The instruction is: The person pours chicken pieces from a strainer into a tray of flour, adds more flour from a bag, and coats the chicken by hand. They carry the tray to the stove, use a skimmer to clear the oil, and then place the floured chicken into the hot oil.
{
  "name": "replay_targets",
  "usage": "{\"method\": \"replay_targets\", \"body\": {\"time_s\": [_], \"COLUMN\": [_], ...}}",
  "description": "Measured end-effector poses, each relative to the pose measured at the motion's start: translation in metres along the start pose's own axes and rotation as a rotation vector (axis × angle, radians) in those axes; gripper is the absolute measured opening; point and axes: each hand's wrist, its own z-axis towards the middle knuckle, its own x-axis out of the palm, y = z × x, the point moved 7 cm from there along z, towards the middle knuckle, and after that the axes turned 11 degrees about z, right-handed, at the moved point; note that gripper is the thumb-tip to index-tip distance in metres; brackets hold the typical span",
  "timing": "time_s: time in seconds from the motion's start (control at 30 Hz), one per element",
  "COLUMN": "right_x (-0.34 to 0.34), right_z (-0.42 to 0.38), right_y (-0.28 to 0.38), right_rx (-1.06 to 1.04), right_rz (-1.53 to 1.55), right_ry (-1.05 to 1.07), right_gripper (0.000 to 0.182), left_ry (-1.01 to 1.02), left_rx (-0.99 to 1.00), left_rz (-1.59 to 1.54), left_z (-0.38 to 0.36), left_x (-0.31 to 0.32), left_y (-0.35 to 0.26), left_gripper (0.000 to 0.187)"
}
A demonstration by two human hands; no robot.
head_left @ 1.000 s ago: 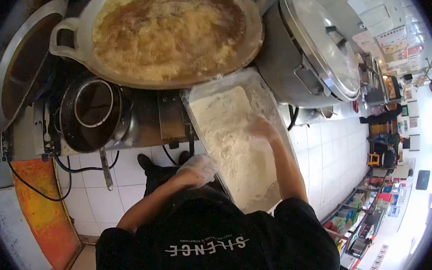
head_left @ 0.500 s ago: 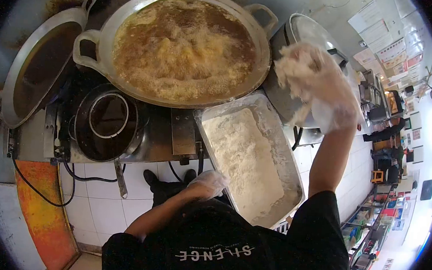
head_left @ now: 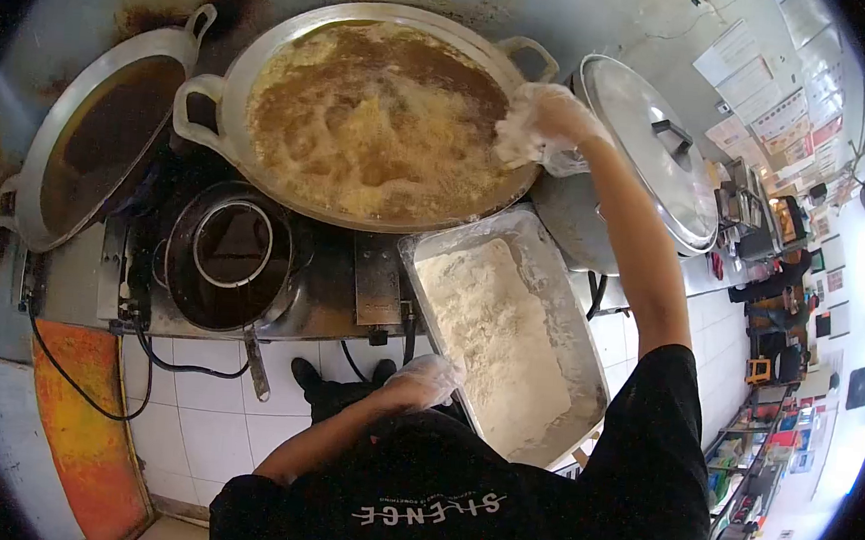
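My right hand (head_left: pixel 543 125), in a clear plastic glove dusted with flour, is stretched out over the right rim of the big wok (head_left: pixel 214 94) of bubbling brown oil, holding a floured piece over the oil. My left hand (head_left: pixel 425 378), also gloved, rests on the near corner of the metal flour tray (head_left: pixel 575 310). The tray holds a thick bed of white flour (head_left: pixel 488 334) and sits just in front of the wok.
A second wok of dark oil (head_left: pixel 101 136) stands at the left. A black pot with a strainer (head_left: pixel 228 256) sits on the burner in front. A large lidded steel pot (head_left: pixel 651 155) is at the right. White tiled floor lies below, with shelves far right.
My right hand came out of the flour tray, rose with a floured piece, then swung left and down to the wok's right rim. My left hand stayed on the tray corner.
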Motion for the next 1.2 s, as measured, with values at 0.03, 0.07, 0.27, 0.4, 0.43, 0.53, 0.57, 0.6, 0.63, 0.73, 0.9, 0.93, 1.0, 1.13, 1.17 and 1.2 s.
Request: {"method": "replay_targets", "body": {"time_s": [0.03,0.07,0.27,0.4,0.43,0.53,0.57,0.6,0.63,0.73,0.9,0.93,1.0,1.13,1.17,1.2], "right_x": [-0.012,-0.048,-0.144,0.025,0.079,0.320,0.311,0.308,0.303,0.323,0.317,0.306,0.291,0.347,0.329,0.313], "right_z": [-0.006,-0.019,-0.144,-0.209,-0.218,-0.245,-0.237,-0.223,-0.211,-0.188,-0.243,-0.253,-0.269,-0.288,-0.284,-0.285], "right_y": [-0.010,-0.003,0.060,0.096,0.101,0.081,0.091,0.104,0.119,0.147,0.122,0.121,0.137,0.131,0.128,0.129], "right_rx": [0.102,0.158,0.823,0.626,0.556,0.750,0.893,0.858,0.817,0.418,0.604,0.595,0.503,0.733,0.771,0.818], "right_rz": [0.107,0.269,0.749,1.155,1.023,0.554,0.637,0.619,0.594,0.519,1.466,1.401,0.861,1.183,1.064,0.946], "right_ry": [-0.058,-0.166,-0.283,-0.001,0.084,0.377,0.177,0.048,-0.077,0.008,-0.112,-0.226,-0.211,-0.031,-0.034,-0.038], "right_gripper": [0.021,0.022,0.024,0.022,0.027,0.044,0.048,0.051,0.054,0.058,0.048,0.044,0.037,0.030,0.030,0.030], "left_ry": [-0.013,-0.039,-0.104,-0.002,0.101,0.006,-0.090,-0.190,-0.233,-0.178,0.097,0.057,-0.249,0.028,0.155,0.283], "left_rx": [-0.006,0.009,0.179,-0.226,-0.418,0.128,0.180,0.233,0.208,0.011,-0.060,-0.018,0.186,0.057,-0.011,-0.057], "left_rz": [-0.120,-0.218,-0.145,-0.417,-0.509,0.175,0.259,0.339,0.285,-0.024,-0.089,-0.145,-0.175,-0.179,-0.158,-0.132], "left_z": [-0.007,-0.021,0.008,-0.008,-0.019,0.001,0.002,0.001,0.000,-0.013,-0.015,-0.014,-0.017,0.004,0.006,-0.001], "left_x": [-0.008,-0.024,0.017,-0.020,-0.024,0.001,0.010,0.019,0.017,-0.019,-0.035,-0.026,-0.002,0.038,0.034,0.004], "left_y": [-0.003,-0.015,0.010,-0.001,-0.003,-0.001,0.007,0.013,0.013,-0.004,-0.017,-0.007,0.009,0.037,0.037,0.010], "left_gripper": [0.019,0.019,0.024,0.026,0.030,0.026,0.025,0.024,0.024,0.021,0.016,0.015,0.014,0.022,0.026,0.030]}}
